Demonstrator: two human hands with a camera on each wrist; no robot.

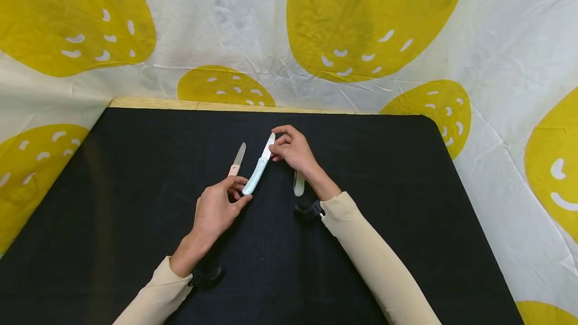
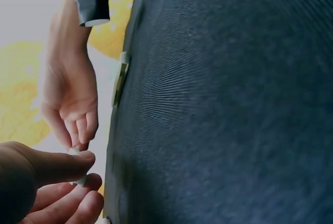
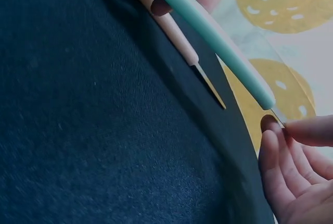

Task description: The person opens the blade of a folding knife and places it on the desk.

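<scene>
Above the black cloth, the left hand pinches 1 light-blue knife by its handle end, the right hand its blade; its long axis runs forward (tip foremost, slanting slightly right).

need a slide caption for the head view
The left hand grips a light-blue-handled folding knife by its handle while the right hand pinches its blade, over a black tabletop.
</scene>
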